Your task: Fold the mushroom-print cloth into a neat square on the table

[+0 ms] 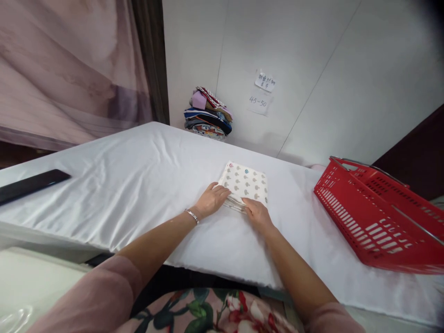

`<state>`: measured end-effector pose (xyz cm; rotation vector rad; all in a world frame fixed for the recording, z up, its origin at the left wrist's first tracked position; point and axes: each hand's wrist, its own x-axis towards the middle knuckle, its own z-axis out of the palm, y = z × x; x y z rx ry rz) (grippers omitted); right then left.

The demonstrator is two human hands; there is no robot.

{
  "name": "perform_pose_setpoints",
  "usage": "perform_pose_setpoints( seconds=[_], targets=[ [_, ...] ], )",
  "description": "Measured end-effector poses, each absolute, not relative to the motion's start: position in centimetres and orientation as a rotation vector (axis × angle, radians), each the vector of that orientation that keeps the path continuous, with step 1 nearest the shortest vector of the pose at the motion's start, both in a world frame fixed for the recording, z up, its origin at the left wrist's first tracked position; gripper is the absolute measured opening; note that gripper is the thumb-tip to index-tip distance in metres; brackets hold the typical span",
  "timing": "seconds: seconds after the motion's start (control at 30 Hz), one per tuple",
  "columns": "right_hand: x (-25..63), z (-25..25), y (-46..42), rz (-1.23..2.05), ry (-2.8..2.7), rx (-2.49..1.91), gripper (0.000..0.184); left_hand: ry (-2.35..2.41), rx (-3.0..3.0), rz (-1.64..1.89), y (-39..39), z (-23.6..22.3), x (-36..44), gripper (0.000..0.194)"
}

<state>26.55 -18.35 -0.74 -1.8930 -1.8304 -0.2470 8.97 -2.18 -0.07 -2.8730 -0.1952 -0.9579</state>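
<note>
A folded white cloth (247,179) printed with small grey motifs, plus a red one and a blue one, lies on the white-covered table in front of me. Several layers show along its near edge. My left hand (212,200), with a silver bracelet at the wrist, rests its outstretched fingers on the cloth's near left corner. At the near right edge, my right hand (257,213) has its thumb on top of the layers and its other fingers curled, partly hidden, gripping the edge.
A red plastic basket (367,226) stands at the table's right. Against the wall is a stack of folded clothes (208,114), and paper notes (259,102) hang nearby. A dark flat object (33,184) lies at the left, below a pink curtain (69,64).
</note>
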Motion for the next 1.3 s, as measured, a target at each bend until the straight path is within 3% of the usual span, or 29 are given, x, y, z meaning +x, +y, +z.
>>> perform_pose_setpoints(
  seconds=[0.27, 0.5, 0.63, 0.83, 0.97, 1.1, 1.3],
  targets=[
    [25.9, -1.6, -18.9, -0.392, -1.899, -1.844, 0.047, -0.232, -2.929, -0.93, -2.5, -0.9, 8.7, 0.025],
    [24.6, 1.0, -17.7, -0.208, -1.871, -1.962, 0.04, -0.247, -2.952, -0.907, -3.0, -0.3, 8.5, 0.023],
    [23.7, 2.4, -15.5, -0.155, -1.898, -1.998, 0.046, -0.265, -2.943, -0.933, -3.1, -0.2, 8.4, 0.02],
    [23.8, 1.3, -13.7, 0.195, -1.987, -2.192, 0.062, -0.353, -2.982, -0.946, -3.0, -0.5, 8.4, 0.022],
    [24.7, 2.1, -12.7, 0.339, -1.931, -2.159, 0.055, -0.364, -3.021, -0.969, -3.0, -0.5, 8.5, 0.022],
    [25.6, 2.8, -9.9, 0.179, -1.949, -2.033, 0.037, -0.344, -3.047, -0.998, -3.1, -0.3, 8.6, 0.022],
    [27.8, 1.9, -3.7, -0.032, -1.809, -2.236, 0.042, -0.34, -3.129, -1.023, -2.9, -0.5, 8.5, 0.024]
  ],
)
